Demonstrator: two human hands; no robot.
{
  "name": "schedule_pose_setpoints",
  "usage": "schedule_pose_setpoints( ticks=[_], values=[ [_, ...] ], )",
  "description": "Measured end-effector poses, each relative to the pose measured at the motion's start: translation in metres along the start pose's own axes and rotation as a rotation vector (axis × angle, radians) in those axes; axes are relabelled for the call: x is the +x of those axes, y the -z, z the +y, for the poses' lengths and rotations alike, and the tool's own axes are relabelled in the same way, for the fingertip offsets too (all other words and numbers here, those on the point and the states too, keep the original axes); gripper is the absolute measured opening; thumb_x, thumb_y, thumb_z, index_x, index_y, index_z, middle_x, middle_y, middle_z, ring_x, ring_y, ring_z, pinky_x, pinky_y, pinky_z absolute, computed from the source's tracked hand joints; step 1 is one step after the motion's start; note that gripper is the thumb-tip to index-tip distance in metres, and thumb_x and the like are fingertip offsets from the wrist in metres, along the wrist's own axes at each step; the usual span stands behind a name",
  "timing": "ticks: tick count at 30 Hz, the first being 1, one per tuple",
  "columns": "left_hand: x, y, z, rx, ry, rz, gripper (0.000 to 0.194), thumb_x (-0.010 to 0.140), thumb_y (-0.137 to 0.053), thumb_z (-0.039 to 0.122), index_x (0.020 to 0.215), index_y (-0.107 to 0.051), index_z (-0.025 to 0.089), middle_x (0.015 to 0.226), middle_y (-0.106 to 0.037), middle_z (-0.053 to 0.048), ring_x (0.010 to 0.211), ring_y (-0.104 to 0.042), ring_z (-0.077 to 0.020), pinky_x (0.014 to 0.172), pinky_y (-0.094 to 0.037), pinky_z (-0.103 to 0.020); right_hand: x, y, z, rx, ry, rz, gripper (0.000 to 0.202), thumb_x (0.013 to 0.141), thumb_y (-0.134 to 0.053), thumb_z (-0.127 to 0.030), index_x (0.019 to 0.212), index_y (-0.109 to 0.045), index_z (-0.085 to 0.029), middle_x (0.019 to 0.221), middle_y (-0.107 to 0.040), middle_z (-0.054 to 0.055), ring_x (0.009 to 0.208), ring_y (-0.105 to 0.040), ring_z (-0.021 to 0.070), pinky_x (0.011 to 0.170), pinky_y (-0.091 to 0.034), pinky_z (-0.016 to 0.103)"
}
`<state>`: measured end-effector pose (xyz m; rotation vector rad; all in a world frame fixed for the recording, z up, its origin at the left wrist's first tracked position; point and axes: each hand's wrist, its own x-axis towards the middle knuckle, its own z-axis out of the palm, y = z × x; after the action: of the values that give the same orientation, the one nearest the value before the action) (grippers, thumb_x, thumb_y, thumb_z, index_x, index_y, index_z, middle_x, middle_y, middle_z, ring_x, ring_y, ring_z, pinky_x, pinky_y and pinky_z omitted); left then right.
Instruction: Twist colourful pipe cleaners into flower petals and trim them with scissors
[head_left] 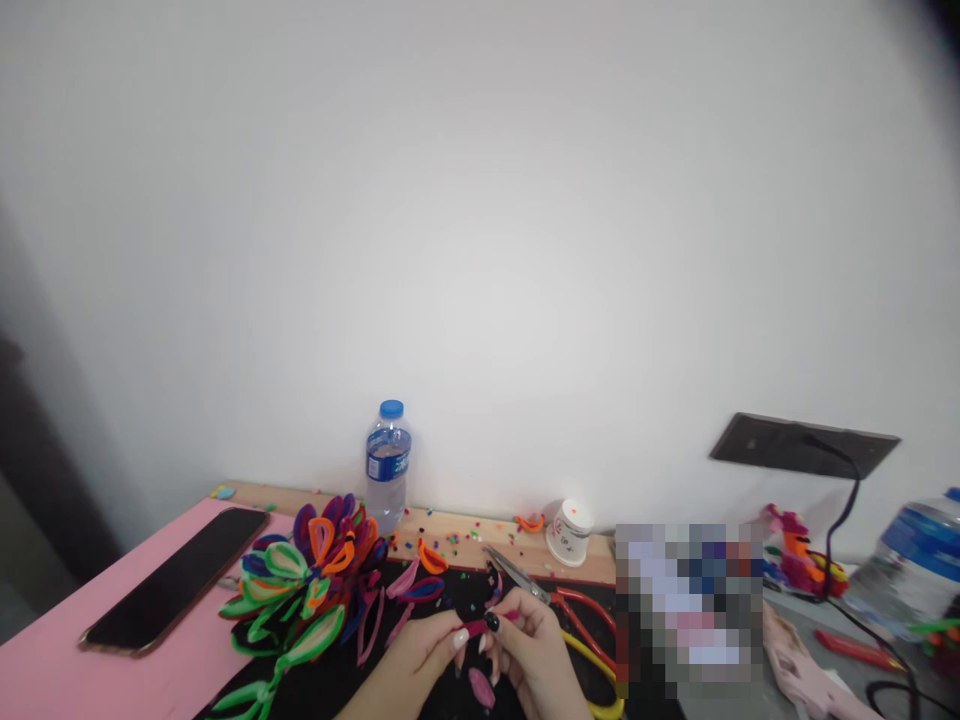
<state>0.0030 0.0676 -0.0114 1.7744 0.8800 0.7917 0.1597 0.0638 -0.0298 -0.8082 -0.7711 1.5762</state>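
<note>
Between my two hands is a short dark pink fuzzy strip (480,628). My left hand (420,655) pinches its left end, and the fingers of my right hand (534,650) grip it on the right. A pink petal-shaped piece (481,688) lies on the black mat just below the strip. Left of my hands, many looped fuzzy petals (300,580) in green, orange, purple and red form a pile. Looser pink, blue and orange loops (424,588) rest nearer my left hand. Scissors with red handles (585,615) lie beyond my right hand.
A water bottle (388,470) and an upturned paper cup (570,532) stand near the wall among small coloured bits. A phone (176,580) rests on the pink surface (67,665) at left. Yellow-handled pliers (600,675) lie right; beyond are a blurred patch, cable and large bottle (911,560).
</note>
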Motion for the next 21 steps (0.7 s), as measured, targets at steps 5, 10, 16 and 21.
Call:
schedule_pose_setpoints(
  ticks=[5,10,16,21],
  values=[
    [0.001,0.002,-0.001,0.017,-0.046,-0.061,0.041,0.088,-0.03,0.042,0.081,-0.057,0.013,0.069,-0.054,-0.001,0.066,-0.046,-0.0135,0.063,-0.035,-0.02,0.003,0.003,0.003,-0.005,0.001,-0.01,0.031,0.055,-0.077,-0.031,0.061,-0.052,-0.014,0.045,-0.061,0.001,0.031,-0.05,0.0073,0.032,-0.039,0.016],
    [0.003,0.003,-0.005,0.072,-0.035,-0.067,0.047,0.087,-0.027,0.048,0.078,-0.058,0.013,0.062,-0.045,0.001,0.06,-0.04,-0.0126,0.058,-0.033,-0.02,0.008,0.008,0.011,-0.016,0.017,0.023,0.035,0.052,-0.078,-0.034,0.057,-0.05,-0.014,0.041,-0.059,0.0,0.027,-0.047,0.0072,0.028,-0.035,0.014],
    [0.005,0.004,-0.007,0.004,-0.047,-0.101,0.05,0.084,-0.027,0.055,0.078,-0.056,0.014,0.066,-0.049,-0.001,0.063,-0.042,-0.0135,0.062,-0.036,-0.021,0.009,0.01,0.012,-0.019,0.007,-0.019,0.033,0.056,-0.077,-0.034,0.061,-0.05,-0.015,0.043,-0.061,0.001,0.029,-0.049,0.0083,0.031,-0.037,0.016],
    [0.007,0.001,-0.012,-0.033,-0.046,-0.1,0.052,0.082,-0.029,0.059,0.075,-0.055,0.015,0.066,-0.05,-0.001,0.064,-0.044,-0.0139,0.065,-0.038,-0.021,0.011,0.013,0.012,-0.022,-0.004,-0.055,0.034,0.055,-0.077,-0.035,0.058,-0.049,-0.016,0.042,-0.06,0.0,0.03,-0.05,0.0086,0.033,-0.036,0.017]
  ],
)
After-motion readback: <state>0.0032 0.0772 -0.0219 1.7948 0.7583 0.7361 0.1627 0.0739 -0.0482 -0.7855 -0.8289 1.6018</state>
